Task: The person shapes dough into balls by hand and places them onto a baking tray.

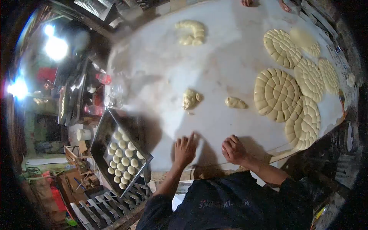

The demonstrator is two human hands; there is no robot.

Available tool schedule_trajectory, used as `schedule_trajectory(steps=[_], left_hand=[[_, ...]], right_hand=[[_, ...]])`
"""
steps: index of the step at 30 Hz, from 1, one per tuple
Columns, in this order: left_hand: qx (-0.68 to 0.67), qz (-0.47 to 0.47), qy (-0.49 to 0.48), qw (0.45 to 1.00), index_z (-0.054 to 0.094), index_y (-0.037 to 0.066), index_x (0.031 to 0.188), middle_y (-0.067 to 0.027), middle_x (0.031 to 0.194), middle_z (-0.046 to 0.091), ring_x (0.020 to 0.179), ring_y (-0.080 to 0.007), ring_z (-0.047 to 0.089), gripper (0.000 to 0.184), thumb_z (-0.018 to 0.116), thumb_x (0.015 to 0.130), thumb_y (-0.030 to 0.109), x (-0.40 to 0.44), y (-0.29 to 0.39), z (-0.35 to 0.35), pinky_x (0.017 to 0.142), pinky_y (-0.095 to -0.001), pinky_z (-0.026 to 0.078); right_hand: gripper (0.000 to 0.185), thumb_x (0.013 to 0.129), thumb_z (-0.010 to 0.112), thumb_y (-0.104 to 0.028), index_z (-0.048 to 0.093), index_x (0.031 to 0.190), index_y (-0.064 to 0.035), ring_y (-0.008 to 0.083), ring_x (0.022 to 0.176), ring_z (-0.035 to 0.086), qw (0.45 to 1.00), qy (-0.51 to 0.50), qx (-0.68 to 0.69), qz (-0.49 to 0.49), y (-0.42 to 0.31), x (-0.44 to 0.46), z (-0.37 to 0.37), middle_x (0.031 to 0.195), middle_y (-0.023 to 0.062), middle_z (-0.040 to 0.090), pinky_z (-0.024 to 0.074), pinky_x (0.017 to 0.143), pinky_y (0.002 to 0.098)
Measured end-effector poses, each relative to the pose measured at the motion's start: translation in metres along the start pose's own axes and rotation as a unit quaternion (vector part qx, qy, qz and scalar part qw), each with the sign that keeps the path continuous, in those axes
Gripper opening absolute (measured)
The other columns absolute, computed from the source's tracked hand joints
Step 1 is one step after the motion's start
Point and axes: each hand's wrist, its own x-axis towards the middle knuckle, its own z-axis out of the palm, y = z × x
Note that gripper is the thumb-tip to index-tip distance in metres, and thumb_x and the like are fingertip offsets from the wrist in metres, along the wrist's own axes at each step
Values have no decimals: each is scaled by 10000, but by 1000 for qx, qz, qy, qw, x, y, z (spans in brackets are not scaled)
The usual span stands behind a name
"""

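My left hand [186,149] is palm down over the pale work surface [214,69], its fingers apart and slightly blurred, with nothing visible in it. To its right, my right hand [234,149] is closed, its fingers curled under; whatever they may hold is hidden. Beyond my left hand lies an uneven dough lump [190,99]. A smaller oblong dough piece [236,102] rests beyond my right hand. Several flat dough rounds, such as this one [276,94], cut into many pieces, sit together on the right. Farther back is a curved row of dough [193,32].
At the left table edge, a tilted metal tray [100,143] holds several dough balls [125,161]. Bottles with red parts [103,78] stand behind it. Another person's hands [247,2] show at the far edge. A brush [342,102] lies near the right edge.
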Motion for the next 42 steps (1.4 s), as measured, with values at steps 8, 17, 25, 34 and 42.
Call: schedule_trajectory(steps=[8,17,25,34,42], left_hand=[[-156,-39,351,923,643,121,940,-100,937,597,915,-337,532,233,713,754,242,67,-61,-14,835,-502,412],[-263,45,235,935,619,71,1079,-140,1037,595,999,-362,547,353,661,812,298,-19,-40,10,902,-479,438],[-359,-7,352,865,619,85,968,-110,963,596,972,-343,532,263,631,710,132,47,-56,0,835,-421,436],[-495,57,50,865,428,6,1334,-246,1177,532,1125,-380,522,463,483,877,54,-165,-102,-75,1003,-409,422],[26,-281,241,929,570,117,1191,-87,1071,615,1026,-293,597,426,650,775,161,-284,-412,-98,1073,-553,267]], right_hand=[[169,747,641,-174,573,784,-24,351,901,551,982,116,-142,-35,34,80,2,802,144,560,403,997,495],[141,720,631,-161,572,764,-41,333,860,579,982,-39,-120,-139,57,30,16,825,135,570,510,778,469],[77,803,549,-29,515,872,-25,389,864,500,970,180,-156,38,4,119,67,866,162,525,400,868,502],[148,851,548,-101,649,830,6,198,725,591,885,-159,18,437,-1,75,4,748,120,634,474,697,338],[286,833,614,-116,587,1084,18,322,981,595,984,-144,88,-48,-301,269,126,1051,201,588,475,861,381]])
